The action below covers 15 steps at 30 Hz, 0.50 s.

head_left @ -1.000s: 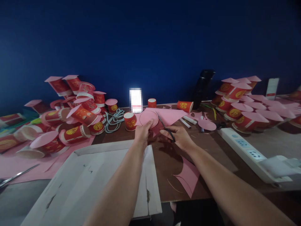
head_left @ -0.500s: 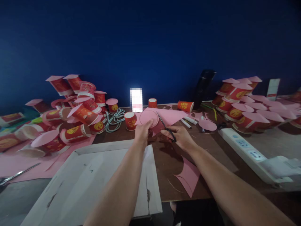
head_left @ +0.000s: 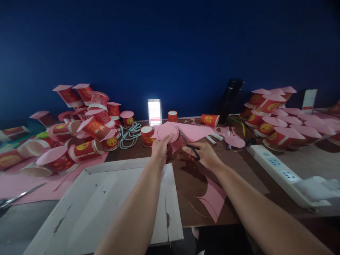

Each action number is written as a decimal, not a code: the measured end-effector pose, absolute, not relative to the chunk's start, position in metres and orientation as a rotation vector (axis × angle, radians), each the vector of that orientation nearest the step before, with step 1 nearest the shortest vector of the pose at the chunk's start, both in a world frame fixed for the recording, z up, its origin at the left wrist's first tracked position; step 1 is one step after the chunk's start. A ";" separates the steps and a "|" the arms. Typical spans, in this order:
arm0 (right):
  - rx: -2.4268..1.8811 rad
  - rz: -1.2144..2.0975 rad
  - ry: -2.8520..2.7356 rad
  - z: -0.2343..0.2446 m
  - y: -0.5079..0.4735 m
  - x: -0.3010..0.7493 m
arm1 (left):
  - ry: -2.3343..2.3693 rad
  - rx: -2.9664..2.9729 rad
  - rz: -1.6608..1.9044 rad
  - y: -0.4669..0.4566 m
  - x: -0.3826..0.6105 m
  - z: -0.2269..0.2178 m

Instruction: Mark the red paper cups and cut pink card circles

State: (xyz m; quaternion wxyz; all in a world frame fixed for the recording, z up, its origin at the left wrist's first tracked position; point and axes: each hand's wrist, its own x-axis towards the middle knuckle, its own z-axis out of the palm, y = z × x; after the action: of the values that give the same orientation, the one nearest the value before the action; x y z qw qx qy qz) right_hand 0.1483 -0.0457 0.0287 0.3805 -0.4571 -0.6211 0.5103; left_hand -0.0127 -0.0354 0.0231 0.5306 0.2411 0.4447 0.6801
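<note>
My left hand [head_left: 160, 148] is closed on a sheet of pink paper [head_left: 195, 131], its thumb on top by a drawn circle. The paper is held up over the brown table, partly cut, with a pointed flap reaching right. In my right hand [head_left: 203, 154] is a pair of scissors [head_left: 191, 146] with dark handles, fingers wrapped round them. The blades touch the paper at the right side of the circle. Just behind my left hand stands an upright red paper cup [head_left: 147, 136]. A pink paper offcut [head_left: 213, 199] with a curved edge lies below my right wrist.
A white box lid [head_left: 106, 202] lies under my left forearm. Red cups with pink discs [head_left: 87, 148] pile up at left, and more capped cups [head_left: 281, 138] at right. A power strip [head_left: 276, 173], a coiled cable [head_left: 129, 136] and a second pair of scissors [head_left: 22, 195] lie around.
Both hands stay almost in place. The paper in my left hand has shifted very slightly; the scissors remain at the circle's right edge.
</note>
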 end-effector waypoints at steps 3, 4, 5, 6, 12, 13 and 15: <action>-1.165 1.295 -1.591 0.029 -0.046 0.148 | 1.058 0.590 1.594 -0.036 -0.013 0.023; -1.158 1.291 -1.599 0.030 -0.046 0.148 | 1.057 0.595 1.597 -0.035 -0.013 0.022; -1.152 1.288 -1.606 0.030 -0.046 0.148 | 1.059 0.598 1.608 -0.035 -0.013 0.022; -1.153 1.288 -1.610 0.031 -0.046 0.148 | 1.060 0.603 1.621 -0.035 -0.013 0.021; -1.166 1.291 -1.608 0.031 -0.046 0.149 | 1.078 0.624 1.644 -0.033 -0.013 0.020; -1.162 1.291 -1.612 0.031 -0.046 0.149 | 1.087 0.618 1.634 -0.033 -0.013 0.020; -1.158 1.286 -1.617 0.031 -0.047 0.149 | 1.098 0.609 1.619 -0.033 -0.013 0.020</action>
State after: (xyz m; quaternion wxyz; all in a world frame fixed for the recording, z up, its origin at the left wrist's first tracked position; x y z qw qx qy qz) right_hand 0.1492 -0.0466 0.0306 0.3770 -0.4526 -0.6324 0.5030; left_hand -0.0128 -0.0332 0.0202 0.5197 0.2540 0.4579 0.6751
